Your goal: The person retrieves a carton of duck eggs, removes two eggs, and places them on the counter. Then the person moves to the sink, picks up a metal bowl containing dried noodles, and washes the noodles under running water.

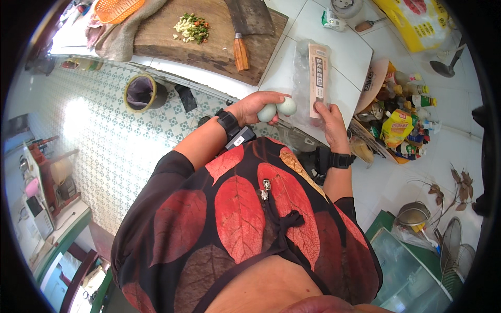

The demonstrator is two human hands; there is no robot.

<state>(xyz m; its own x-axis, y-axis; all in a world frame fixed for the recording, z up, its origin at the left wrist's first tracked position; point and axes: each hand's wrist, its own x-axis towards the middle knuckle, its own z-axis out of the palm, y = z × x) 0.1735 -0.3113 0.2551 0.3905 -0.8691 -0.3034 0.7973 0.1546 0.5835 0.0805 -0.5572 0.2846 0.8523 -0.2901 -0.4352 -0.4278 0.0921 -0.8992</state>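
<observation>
Two pale blue-green eggs, one (pixel 267 113) partly covering my fingers and the other (pixel 287 106) under my thumb, sit in my left hand (pixel 252 107). To their right lies a clear plastic egg carton (pixel 303 84) with a long printed paper label (pixel 319 74). My right hand (pixel 332 121) pinches the near end of this carton, thumb on top of the label. The carton rests on the white tiled counter (pixel 346 74), and its near end reaches the counter's front edge. Whether it holds more eggs I cannot tell.
A thick wooden chopping board (pixel 156 35) bears chopped garlic and peppers (pixel 191 28) and a cleaver (pixel 250 19). Several condiment bottles (pixel 420 101) crowd the right side. A ladle (pixel 446 66) lies by a yellow bag (pixel 417 25). On the floor stands a lined bin (pixel 156 94).
</observation>
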